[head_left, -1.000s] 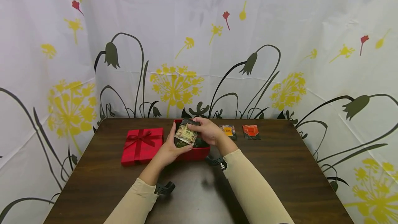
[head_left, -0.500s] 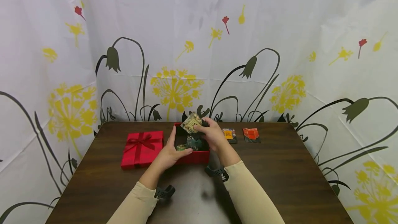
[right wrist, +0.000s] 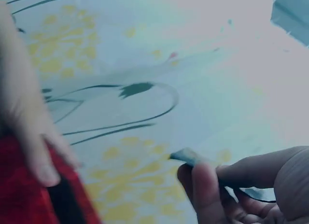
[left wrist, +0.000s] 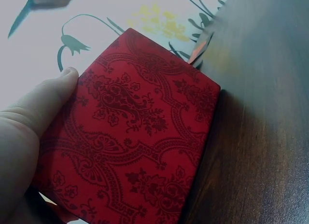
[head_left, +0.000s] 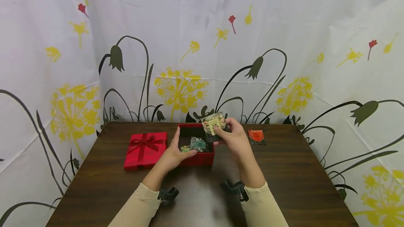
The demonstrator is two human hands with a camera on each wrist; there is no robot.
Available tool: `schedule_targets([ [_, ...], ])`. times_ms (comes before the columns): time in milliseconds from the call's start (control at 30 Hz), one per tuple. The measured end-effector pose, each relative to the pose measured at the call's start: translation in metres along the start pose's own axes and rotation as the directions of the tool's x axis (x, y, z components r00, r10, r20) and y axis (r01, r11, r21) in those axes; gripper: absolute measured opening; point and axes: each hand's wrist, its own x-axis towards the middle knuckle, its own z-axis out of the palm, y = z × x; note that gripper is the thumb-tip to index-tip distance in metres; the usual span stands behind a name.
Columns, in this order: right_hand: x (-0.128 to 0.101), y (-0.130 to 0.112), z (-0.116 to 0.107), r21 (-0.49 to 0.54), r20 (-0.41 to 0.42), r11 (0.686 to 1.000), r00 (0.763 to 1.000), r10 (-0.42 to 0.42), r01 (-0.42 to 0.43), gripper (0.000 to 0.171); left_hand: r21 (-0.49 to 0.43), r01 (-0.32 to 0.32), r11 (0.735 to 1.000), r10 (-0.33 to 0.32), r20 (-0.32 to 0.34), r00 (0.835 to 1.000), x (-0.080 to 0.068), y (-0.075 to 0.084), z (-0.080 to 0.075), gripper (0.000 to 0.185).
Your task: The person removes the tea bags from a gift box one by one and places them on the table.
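Held up over the right end of an open red gift box [head_left: 199, 160] is a small packet [head_left: 212, 123] with a pale yellow label and a nut picture. My right hand [head_left: 236, 141] pinches it between thumb and fingers. My left hand [head_left: 170, 157] grips the box at its left end, thumb over the front rim; the left wrist view shows the patterned red side [left wrist: 130, 132] of the box close up. Inside the box lie a packet with a teal label [head_left: 198, 144] and a smaller green-yellow packet [head_left: 185, 149].
A red lid with a ribbon bow [head_left: 143, 150] lies left of the box. An orange-and-black packet [head_left: 257, 136] rests on the dark wooden table [head_left: 293, 178] to the right. A flower-printed white curtain [head_left: 202, 45] hangs behind the table.
My right hand has lifted the pale-labelled packet out of the box and carried it right. It now hides the yellow-labelled packet on the table. My left hand stays at the box.
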Motion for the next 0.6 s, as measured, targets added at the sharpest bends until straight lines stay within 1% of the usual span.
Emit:
schedule_targets([
  [167, -0.035, -0.021, -0.016, -0.051, -0.034, 0.996, 0.996, -0.081, 0.079, 0.033, -0.006, -0.007, 1.000, 0.007, 0.003, 1.000, 0.000, 0.000, -0.001, 0.135],
  [267, -0.049, -0.030, -0.025, -0.117, -0.015, 0.986, 0.992, -0.124, 0.121, 0.036, -0.001, -0.008, 1.000, 0.008, 0.004, 1.000, 0.000, 0.001, -0.002, 0.135],
  [367, -0.055, -0.036, -0.035, -0.176, -0.013, 0.968, 0.983, -0.185, 0.180, 0.035, 0.001, -0.006, 1.000, 0.006, 0.002, 1.000, 0.000, 0.001, -0.001, 0.134],
  [467, -0.056, -0.040, -0.045, -0.233, -0.053, 0.947, 0.970, -0.239, 0.221, 0.031, 0.002, -0.007, 1.000, 0.007, -0.002, 1.000, -0.001, 0.001, 0.001, 0.132],
  [533, -0.057, -0.042, -0.051, -0.287, -0.097, 0.934, 0.963, -0.250, 0.214, 0.029, 0.004, -0.005, 1.000, 0.005, -0.005, 1.000, 0.000, 0.001, 0.001, 0.131],
  [600, -0.058, -0.044, -0.057, -0.343, -0.137, 0.921, 0.960, -0.245, 0.186, 0.029, 0.006, -0.007, 1.000, 0.007, -0.005, 1.000, 0.000, 0.001, 0.001, 0.132],
])
